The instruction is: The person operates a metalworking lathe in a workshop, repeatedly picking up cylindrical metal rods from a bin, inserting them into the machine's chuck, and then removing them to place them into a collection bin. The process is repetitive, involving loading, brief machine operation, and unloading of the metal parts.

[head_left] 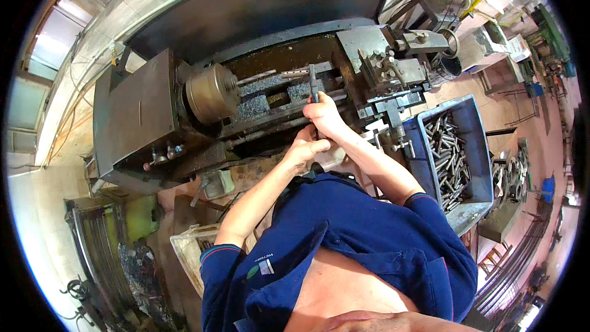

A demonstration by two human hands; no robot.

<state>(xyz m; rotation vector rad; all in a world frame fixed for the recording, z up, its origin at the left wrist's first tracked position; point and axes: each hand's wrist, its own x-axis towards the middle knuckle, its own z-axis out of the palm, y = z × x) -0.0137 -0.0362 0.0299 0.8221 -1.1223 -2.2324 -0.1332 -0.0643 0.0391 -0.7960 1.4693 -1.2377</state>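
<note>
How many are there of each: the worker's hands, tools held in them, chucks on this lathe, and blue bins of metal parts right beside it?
Hands, left and right: 2
Caliper-like tool: 1
Lathe chuck: 1
Blue bin of metal parts: 1
Total: 5

Both bare forearms reach forward and converge: the left forearm slants right, the right forearm slants left. Of the hands, the right hand is farther, fingers curled; the left hand is nearer, its thumb stretched rightward by the right wrist
</note>
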